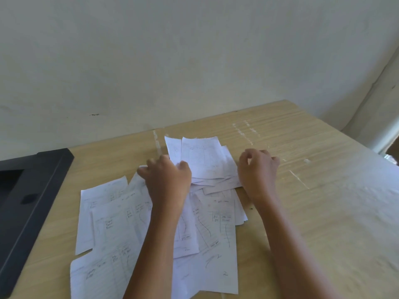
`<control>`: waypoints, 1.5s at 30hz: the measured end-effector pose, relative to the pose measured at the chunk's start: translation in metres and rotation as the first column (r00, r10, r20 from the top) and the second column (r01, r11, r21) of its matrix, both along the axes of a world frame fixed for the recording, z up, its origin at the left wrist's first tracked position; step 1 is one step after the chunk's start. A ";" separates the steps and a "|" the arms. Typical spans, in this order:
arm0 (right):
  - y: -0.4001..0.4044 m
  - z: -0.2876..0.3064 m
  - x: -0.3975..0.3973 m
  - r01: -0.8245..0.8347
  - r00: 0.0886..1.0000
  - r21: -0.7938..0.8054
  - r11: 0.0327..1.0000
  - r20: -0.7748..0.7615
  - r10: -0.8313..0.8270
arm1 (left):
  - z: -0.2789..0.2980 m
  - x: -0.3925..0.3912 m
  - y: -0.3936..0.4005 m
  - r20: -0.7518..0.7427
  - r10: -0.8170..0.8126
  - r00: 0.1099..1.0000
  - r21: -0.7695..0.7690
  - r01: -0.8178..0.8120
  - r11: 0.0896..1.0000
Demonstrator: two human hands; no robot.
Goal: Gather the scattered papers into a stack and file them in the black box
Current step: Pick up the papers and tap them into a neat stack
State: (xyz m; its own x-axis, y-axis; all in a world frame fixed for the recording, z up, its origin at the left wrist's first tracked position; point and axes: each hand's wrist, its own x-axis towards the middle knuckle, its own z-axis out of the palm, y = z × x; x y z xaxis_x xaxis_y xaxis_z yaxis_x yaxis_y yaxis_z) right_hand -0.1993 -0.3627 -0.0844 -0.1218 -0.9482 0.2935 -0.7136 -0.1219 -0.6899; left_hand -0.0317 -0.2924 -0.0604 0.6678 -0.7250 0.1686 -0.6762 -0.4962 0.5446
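- Many white papers (pixel 151 223) lie scattered and overlapping on the wooden surface (pixel 302 190), most of them spread loosely toward the near edge, with pencilled tables and curved lines on them.
- One smaller bunch of sheets (pixel 205 160) sits at the far end of the spread, partly squared up and overlapping the rest.
- Left hand (pixel 167 180) rests palm down on the papers at the near left corner of that far bunch, fingers curled, its thumb lying on the top sheet; whether it actually pinches a sheet I cannot tell.
- Right hand (pixel 258 169) hovers at the right edge of the same bunch, fingers loosely bent and part-open, with nothing clearly gripped; its heel is just beside the paper edge.
- Both bare forearms reach in from the bottom of the view, the left one crossing over the spread sheets.
- Black box (pixel 28 201) stands at the left side of the surface, near the papers but apart from them, its recessed top and a small dark slot showing; no paper lies in it.
- Pale wall (pixel 172 61) rises behind the surface.
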 end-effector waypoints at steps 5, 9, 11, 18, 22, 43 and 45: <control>-0.007 0.000 -0.003 -0.026 0.993 0.132 0.991 -0.107 0.041 | -0.015 0.005 -0.010 0.186 -0.049 0.981 0.159 0.019 0.987; -0.003 0.004 -0.001 -0.066 0.990 0.110 0.992 -0.117 0.078 | -0.018 -0.007 -0.014 0.148 -0.097 0.984 0.226 0.062 0.972; -0.004 0.004 0.001 -0.062 0.992 0.129 0.990 -0.106 0.075 | -0.020 -0.016 -0.016 0.165 -0.135 0.977 0.234 0.094 0.968; -0.003 -0.003 0.007 0.000 0.999 0.133 0.991 -0.045 0.006 | -0.015 -0.045 -0.018 0.039 -0.254 0.966 0.122 0.248 0.961; -0.002 -0.002 0.007 -0.010 0.999 0.173 0.985 -0.033 0.016 | -0.007 -0.048 -0.020 -0.026 -0.280 0.960 0.033 0.281 0.959; 0.014 0.005 0.006 -0.042 0.986 0.168 0.985 0.167 0.013 | 0.001 -0.049 -0.015 -0.169 -0.466 0.868 -0.090 0.457 0.885; 0.013 0.004 0.005 -0.047 0.981 0.159 0.986 0.193 0.016 | -0.002 -0.053 -0.012 -0.007 -0.404 0.915 0.041 0.404 0.914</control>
State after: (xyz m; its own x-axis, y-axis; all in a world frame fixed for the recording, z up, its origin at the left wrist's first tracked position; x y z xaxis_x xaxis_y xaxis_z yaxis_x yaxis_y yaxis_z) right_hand -0.1941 -0.3496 -0.0803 -0.1299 -0.9854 0.1097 -0.5648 -0.0173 -0.8251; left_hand -0.0850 -0.3047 -0.0625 0.3161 -0.9392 0.1339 -0.8245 -0.2021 0.5285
